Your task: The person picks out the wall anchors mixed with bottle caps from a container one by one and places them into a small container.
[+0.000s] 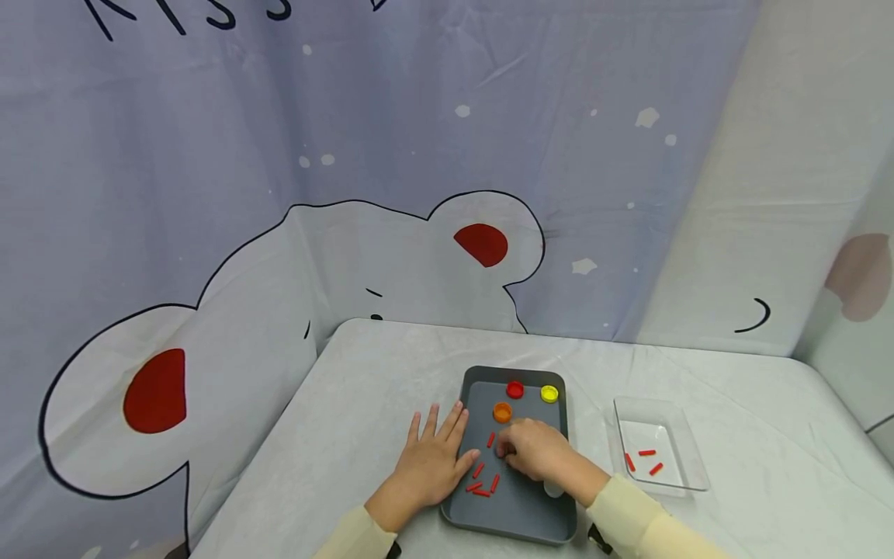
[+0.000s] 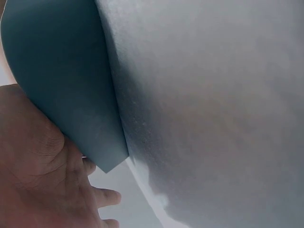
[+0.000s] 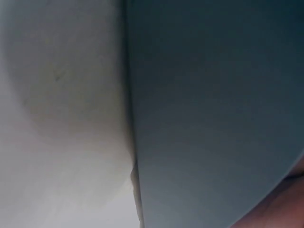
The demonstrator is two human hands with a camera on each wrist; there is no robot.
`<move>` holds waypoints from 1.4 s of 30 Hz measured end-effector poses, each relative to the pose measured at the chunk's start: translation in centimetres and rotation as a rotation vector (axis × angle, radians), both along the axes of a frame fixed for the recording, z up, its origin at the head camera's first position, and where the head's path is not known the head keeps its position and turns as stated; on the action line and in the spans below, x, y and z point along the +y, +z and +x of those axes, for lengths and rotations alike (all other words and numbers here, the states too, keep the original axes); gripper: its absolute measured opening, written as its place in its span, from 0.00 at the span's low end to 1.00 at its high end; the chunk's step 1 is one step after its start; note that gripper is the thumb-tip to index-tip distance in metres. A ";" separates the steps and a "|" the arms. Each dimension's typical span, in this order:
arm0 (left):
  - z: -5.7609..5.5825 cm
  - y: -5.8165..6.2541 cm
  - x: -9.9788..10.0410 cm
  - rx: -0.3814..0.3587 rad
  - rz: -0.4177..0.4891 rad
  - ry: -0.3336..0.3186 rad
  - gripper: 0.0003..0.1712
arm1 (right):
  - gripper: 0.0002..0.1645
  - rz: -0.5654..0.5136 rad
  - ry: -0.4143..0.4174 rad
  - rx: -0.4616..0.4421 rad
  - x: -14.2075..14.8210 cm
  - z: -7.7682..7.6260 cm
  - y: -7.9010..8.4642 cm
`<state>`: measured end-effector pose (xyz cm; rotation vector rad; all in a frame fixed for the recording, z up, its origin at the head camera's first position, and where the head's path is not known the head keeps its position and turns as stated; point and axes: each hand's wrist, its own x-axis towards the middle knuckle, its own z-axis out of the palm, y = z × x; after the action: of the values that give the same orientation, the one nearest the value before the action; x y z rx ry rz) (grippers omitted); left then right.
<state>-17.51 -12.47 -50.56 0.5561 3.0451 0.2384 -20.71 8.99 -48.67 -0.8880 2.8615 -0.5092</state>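
A dark grey tray (image 1: 513,516) lies on the table with several short red sticks (image 1: 478,470) scattered over its left half. At its far end are a red round cap (image 1: 514,390), a yellow round cap (image 1: 549,394) and an orange one (image 1: 503,412). My left hand (image 1: 427,464) rests with fingers spread at the tray's left rim; its palm is beside the tray wall (image 2: 66,85) in the left wrist view. Over the tray's middle, my right hand (image 1: 536,449) has curled fingers, fingertips close to one red stick (image 1: 491,440). I cannot tell whether they pinch anything.
To the right of the tray stands a clear rectangular box (image 1: 687,458) with three red sticks (image 1: 656,469) inside. A whitish round piece (image 1: 553,489) shows partly under my right wrist. Behind the white-covered table (image 1: 391,373) hangs a printed curtain (image 1: 391,116).
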 end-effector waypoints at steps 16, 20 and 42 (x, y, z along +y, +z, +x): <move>-0.1 0.0 0.0 0.003 -0.008 -0.001 0.41 | 0.18 -0.093 0.149 0.112 1.1 -1.0 -0.5; -0.1 0.0 0.1 0.000 -0.007 -0.002 0.41 | 0.16 -0.127 0.113 0.156 1.1 -0.9 -0.2; 0.1 0.5 0.1 -0.011 0.001 -0.001 0.40 | 0.19 -0.037 -0.118 0.039 1.7 0.4 1.1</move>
<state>-17.42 -12.34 -50.02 0.5549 3.0338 0.2426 -20.30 10.69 -47.62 -0.7459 2.9624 -0.5640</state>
